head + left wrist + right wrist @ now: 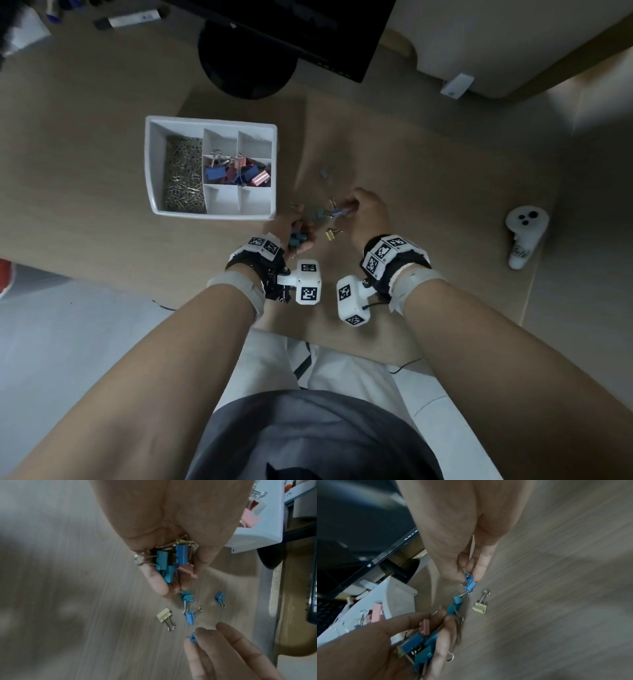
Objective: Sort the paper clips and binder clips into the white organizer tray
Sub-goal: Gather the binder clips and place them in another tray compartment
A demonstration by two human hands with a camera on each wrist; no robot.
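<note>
The white organizer tray (154, 164) sits on the desk at centre left; its long left compartment holds paper clips (183, 174) and a middle compartment holds blue and pink binder clips (236, 171). My left hand (294, 233), just below the tray's front right corner, grips a bunch of small binder clips (173, 561), teal, blue, pink and yellow. My right hand (359, 212) pinches a small blue binder clip (468, 578) by thumb and fingertip. Loose on the desk between the hands lie a yellow clip (163, 616), teal clips (187, 597) and blue clips (220, 597).
A black monitor (308, 31) on a round base (246, 68) stands behind the tray. A white controller (524, 233) lies at the right. One small blue clip (323, 174) lies apart, farther back. The desk's front edge runs just below my wrists.
</note>
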